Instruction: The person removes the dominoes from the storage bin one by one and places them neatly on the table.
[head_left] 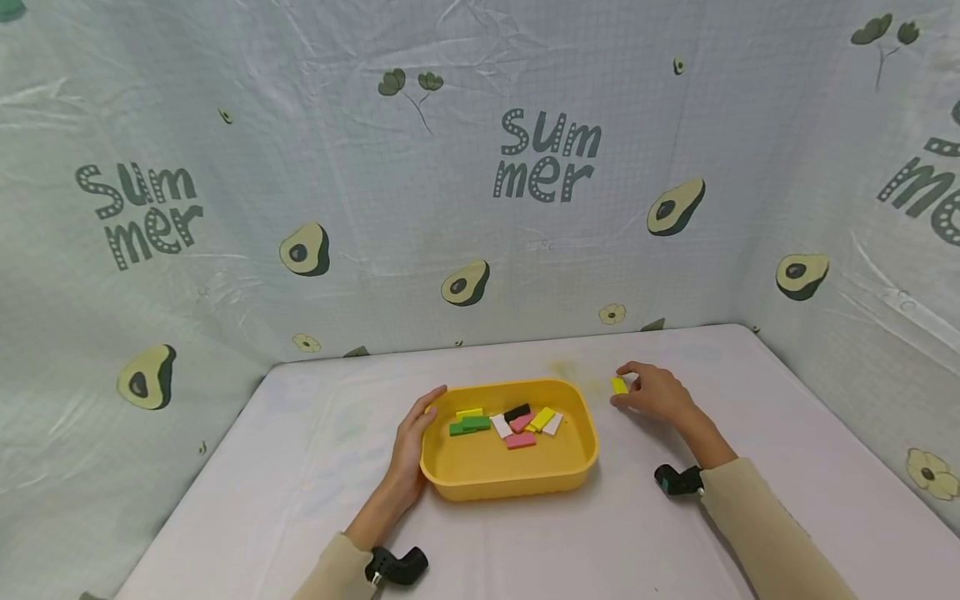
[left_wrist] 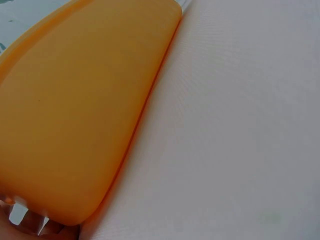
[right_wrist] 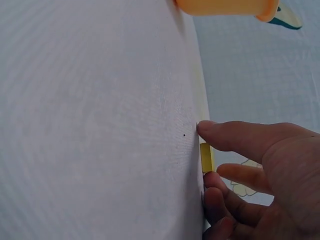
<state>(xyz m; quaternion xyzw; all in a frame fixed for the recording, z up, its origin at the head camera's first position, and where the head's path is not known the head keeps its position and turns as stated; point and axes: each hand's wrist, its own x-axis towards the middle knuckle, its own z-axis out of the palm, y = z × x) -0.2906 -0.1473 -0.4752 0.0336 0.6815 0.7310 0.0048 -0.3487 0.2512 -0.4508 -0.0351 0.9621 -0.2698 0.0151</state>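
Observation:
My left hand [head_left: 408, 446] holds the left end of a yellow plastic tray [head_left: 510, 489], its thumb at the rim and its fingers along the outer wall. In the left wrist view those fingers [left_wrist: 32, 222] touch the end wall of the tray at the lower left. Inside lie small flat blocks in green [head_left: 476, 423], black [head_left: 517, 412], pink [head_left: 521, 441], white and yellow. Right of the tray, my right hand [head_left: 658, 393] has thumb and fingers either side of a yellow block [head_left: 618, 385] on the table. A small gap shows between thumb and block [right_wrist: 206, 158] in the right wrist view.
A white cloth covers the table [head_left: 540, 550]. Behind and at both sides hangs a pale curtain [head_left: 360, 183] printed with avocados and lettering. Each wrist wears a small black camera, such as the right camera [head_left: 678, 481].

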